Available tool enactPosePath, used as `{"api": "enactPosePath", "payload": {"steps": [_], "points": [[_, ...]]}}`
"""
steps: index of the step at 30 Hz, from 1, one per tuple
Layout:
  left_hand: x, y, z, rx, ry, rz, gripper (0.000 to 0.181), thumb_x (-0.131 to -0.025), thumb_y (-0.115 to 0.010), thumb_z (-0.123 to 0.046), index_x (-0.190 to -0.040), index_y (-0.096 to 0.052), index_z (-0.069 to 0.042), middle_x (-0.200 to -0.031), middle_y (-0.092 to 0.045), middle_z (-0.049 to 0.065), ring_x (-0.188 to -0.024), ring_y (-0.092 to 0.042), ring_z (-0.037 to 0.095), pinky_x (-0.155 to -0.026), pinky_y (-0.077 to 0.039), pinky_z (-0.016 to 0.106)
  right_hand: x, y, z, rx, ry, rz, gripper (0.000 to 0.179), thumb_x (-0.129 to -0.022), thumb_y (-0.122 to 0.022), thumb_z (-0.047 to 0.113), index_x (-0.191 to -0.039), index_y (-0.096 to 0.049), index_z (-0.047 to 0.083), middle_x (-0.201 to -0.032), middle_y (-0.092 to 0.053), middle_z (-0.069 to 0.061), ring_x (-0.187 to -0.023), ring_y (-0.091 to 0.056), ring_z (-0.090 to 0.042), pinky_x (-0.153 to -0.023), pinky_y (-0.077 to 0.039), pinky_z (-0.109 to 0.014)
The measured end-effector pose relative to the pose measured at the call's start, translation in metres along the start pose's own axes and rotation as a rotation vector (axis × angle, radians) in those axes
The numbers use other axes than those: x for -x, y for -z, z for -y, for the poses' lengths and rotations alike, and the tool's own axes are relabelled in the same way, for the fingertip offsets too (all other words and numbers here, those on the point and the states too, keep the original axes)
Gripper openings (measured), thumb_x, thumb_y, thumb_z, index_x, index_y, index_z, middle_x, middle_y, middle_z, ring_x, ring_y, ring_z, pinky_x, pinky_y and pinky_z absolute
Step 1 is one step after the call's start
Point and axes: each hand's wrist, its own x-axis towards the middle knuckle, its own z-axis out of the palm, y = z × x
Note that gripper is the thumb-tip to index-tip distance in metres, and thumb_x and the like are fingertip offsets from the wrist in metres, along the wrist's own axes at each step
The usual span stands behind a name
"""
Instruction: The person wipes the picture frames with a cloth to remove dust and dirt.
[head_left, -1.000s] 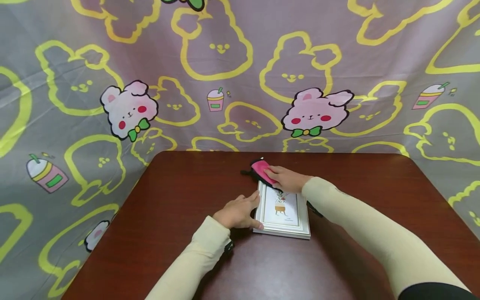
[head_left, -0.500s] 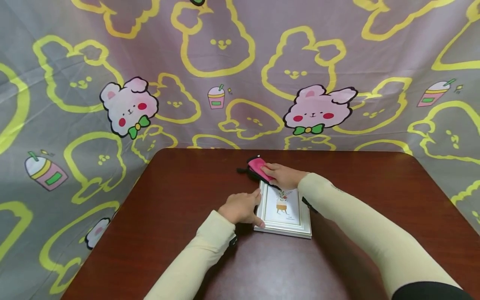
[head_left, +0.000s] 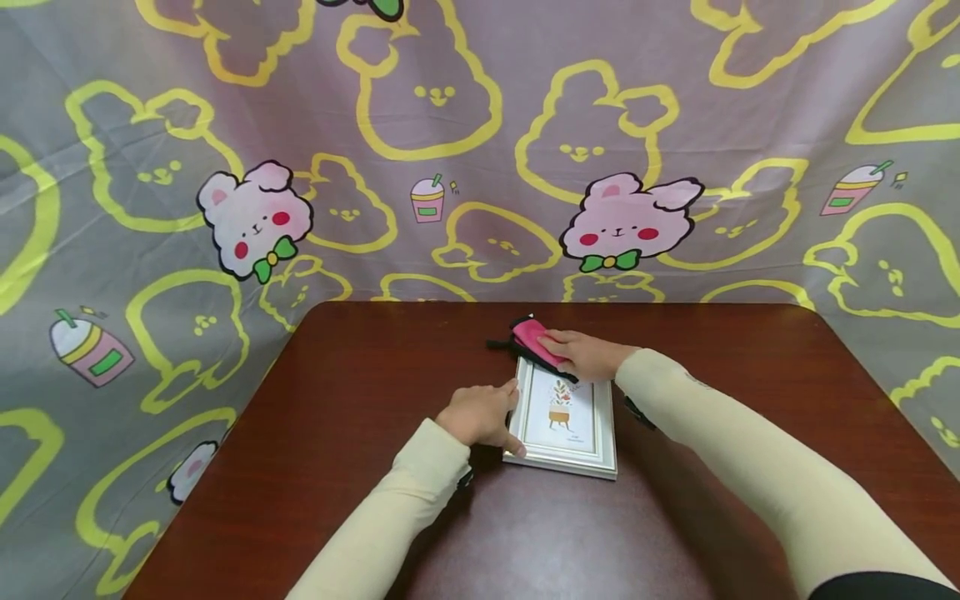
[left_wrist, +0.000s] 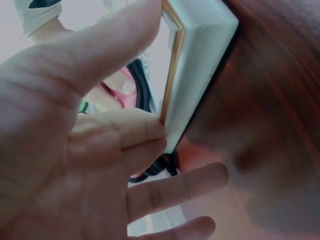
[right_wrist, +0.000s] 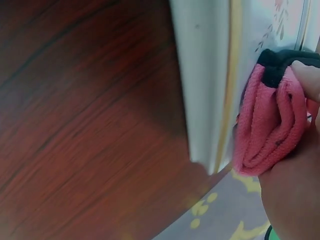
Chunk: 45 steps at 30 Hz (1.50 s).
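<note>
A white picture frame (head_left: 606, 429) lies face up on the table, with a print of flowers in an orange pot under its front. My left hand (head_left: 480, 417) touches its left side, thumb at the near corner; in the left wrist view the fingers (left_wrist: 195, 185) are straight and spread. Over the frame's far end my right hand (head_left: 588, 354) holds a folded pink cloth (head_left: 531, 336) with black edging. Part of that cloth hangs past the frame's far left corner. In the right wrist view the thumb presses on the folded cloth (right_wrist: 270, 125) close against the frame's front.
The dark red-brown wooden table (head_left: 375, 375) extends around the frame on all sides. Behind it and to the left hangs a grey curtain (head_left: 480, 108) printed with yellow outlines and rabbit heads. A black loop (head_left: 498, 344) sticks out from the cloth.
My right hand has slid the cloth slightly left and then back to the right along the frame's far end. The left hand has kept its place at the frame's side.
</note>
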Motion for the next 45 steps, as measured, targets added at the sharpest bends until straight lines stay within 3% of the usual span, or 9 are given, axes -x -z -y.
{"api": "enactPosePath", "payload": {"steps": [11,17,22,35,45], "points": [[0.005,-0.004,0.001,0.053,-0.020,-0.034,0.098,-0.078,-0.076,-0.059,-0.156,-0.032,-0.020,-0.164,-0.030,-0.006,-0.140,-0.047,0.027,-0.105,-0.043,0.048,0.017,0.006,-0.011,-0.043,-0.101,0.024,0.063,-0.101,-0.054,0.018,-0.157,-0.026,0.010,-0.164,-0.025,-0.018,-0.145,-0.032,-0.041,-0.117,-0.033,-0.055],[0.003,-0.013,0.008,0.008,-0.070,-0.070,0.091,-0.079,-0.072,-0.065,-0.153,-0.040,-0.022,-0.164,-0.031,-0.006,-0.145,-0.038,0.026,-0.109,-0.039,0.048,0.015,0.004,-0.010,-0.035,-0.078,0.031,0.063,-0.101,-0.055,0.017,-0.156,-0.027,0.007,-0.163,-0.026,-0.021,-0.144,-0.033,-0.043,-0.116,-0.033,-0.055],[0.003,-0.014,0.012,0.024,-0.098,-0.073,0.093,-0.080,-0.071,-0.064,-0.154,-0.038,-0.019,-0.164,-0.030,-0.006,-0.148,-0.036,0.024,-0.110,-0.038,0.047,0.009,0.003,-0.009,-0.020,-0.038,-0.004,0.059,-0.102,-0.052,0.014,-0.155,-0.030,0.004,-0.162,-0.027,-0.023,-0.145,-0.033,-0.043,-0.117,-0.031,-0.054],[0.001,-0.012,0.010,0.076,-0.077,-0.029,0.093,-0.080,-0.072,-0.062,-0.155,-0.036,-0.020,-0.166,-0.026,-0.005,-0.145,-0.041,0.018,-0.110,-0.040,0.047,-0.027,0.003,0.015,0.060,0.009,0.005,0.057,-0.103,-0.051,0.015,-0.155,-0.031,0.005,-0.162,-0.027,-0.022,-0.147,-0.031,-0.042,-0.119,-0.030,-0.052],[-0.002,-0.011,0.009,0.053,-0.060,-0.017,0.095,-0.079,-0.071,-0.065,-0.156,-0.035,-0.023,-0.165,-0.028,-0.008,-0.139,-0.049,0.020,-0.102,-0.047,0.045,-0.040,0.005,0.023,0.050,-0.009,0.032,0.056,-0.103,-0.048,0.014,-0.155,-0.030,0.005,-0.163,-0.025,-0.021,-0.149,-0.028,-0.042,-0.121,-0.026,-0.052]]}}
